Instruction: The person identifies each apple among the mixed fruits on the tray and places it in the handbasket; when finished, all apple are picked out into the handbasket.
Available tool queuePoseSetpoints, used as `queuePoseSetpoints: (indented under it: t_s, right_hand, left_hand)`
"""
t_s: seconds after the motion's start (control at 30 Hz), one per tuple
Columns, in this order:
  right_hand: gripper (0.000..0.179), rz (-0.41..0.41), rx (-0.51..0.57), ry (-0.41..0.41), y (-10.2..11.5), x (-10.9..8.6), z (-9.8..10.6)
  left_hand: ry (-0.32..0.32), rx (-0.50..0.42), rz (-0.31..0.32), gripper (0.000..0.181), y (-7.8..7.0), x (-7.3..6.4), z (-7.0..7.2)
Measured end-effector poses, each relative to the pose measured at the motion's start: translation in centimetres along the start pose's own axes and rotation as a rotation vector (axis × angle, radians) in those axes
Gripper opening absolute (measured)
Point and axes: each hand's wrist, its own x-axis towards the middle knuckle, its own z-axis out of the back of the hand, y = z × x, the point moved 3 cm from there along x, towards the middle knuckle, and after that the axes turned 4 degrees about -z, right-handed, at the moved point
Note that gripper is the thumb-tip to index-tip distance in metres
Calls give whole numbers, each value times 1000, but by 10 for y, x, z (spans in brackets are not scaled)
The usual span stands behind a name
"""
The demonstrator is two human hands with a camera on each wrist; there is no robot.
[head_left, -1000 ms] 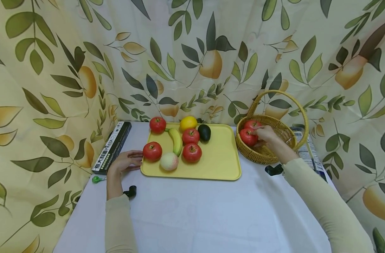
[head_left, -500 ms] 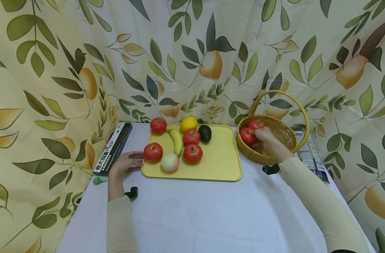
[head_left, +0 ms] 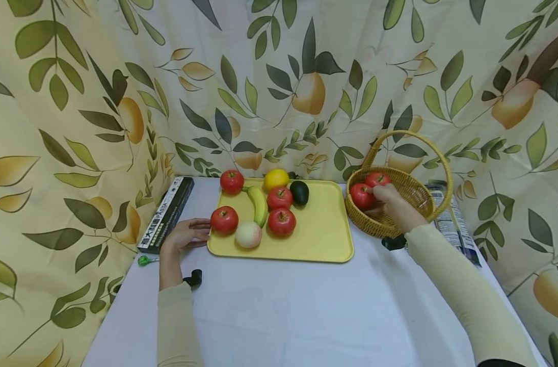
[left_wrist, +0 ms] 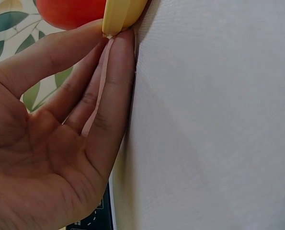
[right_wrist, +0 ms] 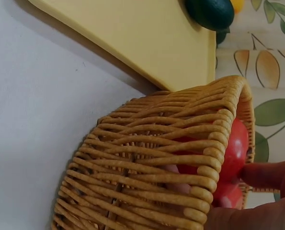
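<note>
My left hand (head_left: 184,236) is at the left end of the yellow tray (head_left: 320,239). In the left wrist view its fingertips pinch the tray's rim (left_wrist: 117,19). My right hand (head_left: 393,203) reaches into the wicker basket (head_left: 366,224), which stands just right of the tray. There it holds the front red apple (head_left: 361,197), thumb against the skin. The other fingers are partly hidden behind the weave in the right wrist view. Another red apple (head_left: 377,179) lies behind it in the basket.
On the tray are several red apples (head_left: 281,222), a banana (head_left: 258,205), a peach (head_left: 248,235), a lemon (head_left: 276,179) and an avocado (head_left: 299,193). A black pasta box (head_left: 168,214) lies at left, with a green-topped item (head_left: 143,260) nearby. A printed packet (head_left: 455,229) is partly behind the basket.
The rear apple in the basket has shifted slightly right. My right hand keeps hold of the front apple, and my left hand stays at the tray's edge.
</note>
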Motion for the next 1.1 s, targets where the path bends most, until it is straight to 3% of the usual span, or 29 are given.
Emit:
queuePoseSetpoints:
  t_s: [0.27, 0.57, 0.73, 0.87, 1.1]
  right_hand:
    - [71, -24, -234, -53, 6, -8, 4]
    - [46, 38, -275, -87, 14, -18, 12]
    - [51, 89, -297, -91, 18, -23, 13]
    - [45, 144, -332, -86, 24, -29, 9]
    - [56, 226, -389, 8, 34, -41, -7]
  left_hand:
    - [-21, -17, 10, 65, 1, -1, 4]
    - [-17, -7, 7, 64, 5, 0, 6]
    - [-11, -6, -5, 65, 3, 1, 3]
    - [-23, -8, 1, 65, 3, 2, 2]
    - [-32, 0, -2, 64, 3, 2, 3]
